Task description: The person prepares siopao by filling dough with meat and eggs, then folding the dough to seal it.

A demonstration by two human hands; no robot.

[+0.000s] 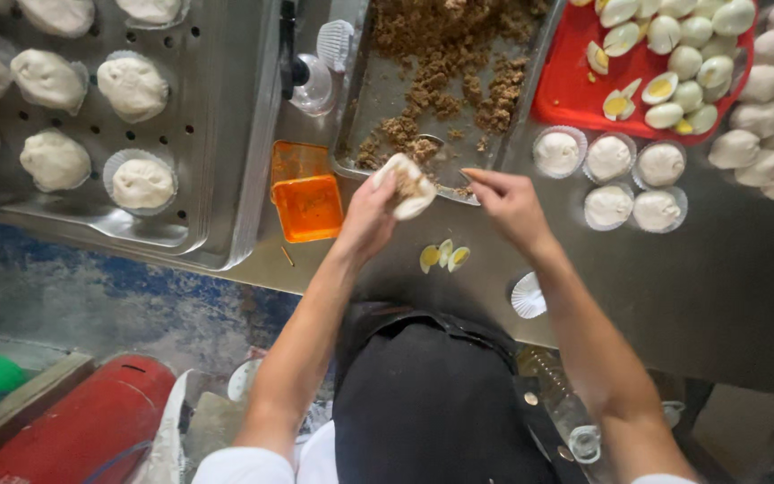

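Dough round with filling, cupped over the steel table (727, 296).

We see the left hand (371, 213) curled under a flat dough round (407, 185) (brown filling sits in its middle), holding it just at the near edge of the metal tray of crumbly filling (378, 99). The right hand (510, 201) hovers beside it, fingers pressed together at the tray's rim, though we cannot tell whether they pinch anything. Three egg wedges (443, 257) lie on the table below, near an orange container (307, 206). Finished buns in paper cups (608, 159) sit to the right.
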